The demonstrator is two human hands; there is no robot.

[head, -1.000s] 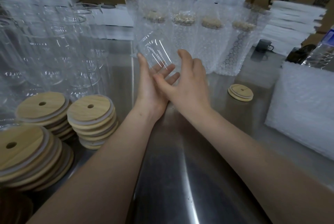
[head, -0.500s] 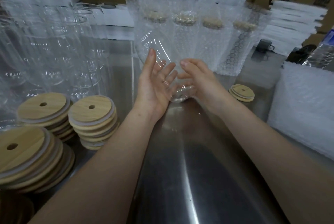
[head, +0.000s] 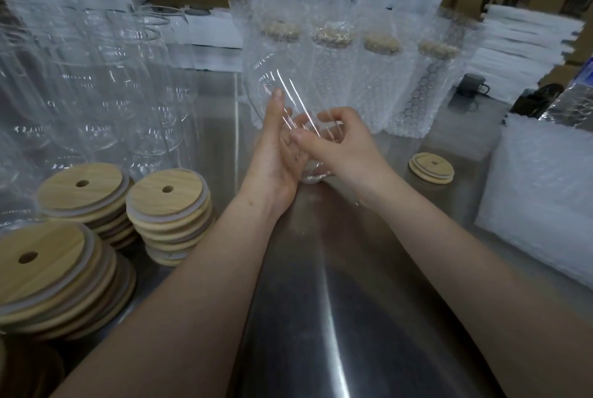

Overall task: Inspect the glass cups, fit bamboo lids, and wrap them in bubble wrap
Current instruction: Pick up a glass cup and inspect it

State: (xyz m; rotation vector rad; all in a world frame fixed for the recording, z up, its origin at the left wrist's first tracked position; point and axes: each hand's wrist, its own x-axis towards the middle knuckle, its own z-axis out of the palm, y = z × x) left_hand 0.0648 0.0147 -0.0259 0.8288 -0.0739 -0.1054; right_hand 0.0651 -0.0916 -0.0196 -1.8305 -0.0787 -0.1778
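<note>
A clear glass cup (head: 282,89) is held tilted above the steel table, its mouth pointing up and away, its base low between my hands. My left hand (head: 276,153) lies along the cup's left side with the fingers fairly straight against the glass. My right hand (head: 340,147) curls its fingers and thumb around the cup's lower end. A single bamboo lid (head: 431,168) lies on the table to the right. Stacks of bamboo lids (head: 167,205) stand at the left.
Several bare glass cups (head: 96,83) crowd the back left. A row of bubble-wrapped cups with lids (head: 378,76) stands behind my hands. A pile of bubble wrap (head: 545,192) sits at the right. White boxes line the back wall; a dark mug (head: 473,85) stands far right.
My right hand has slid from the cup's side down to its base and curled around it. The cup's base has dropped towards the table. My left hand stays against the glass.
</note>
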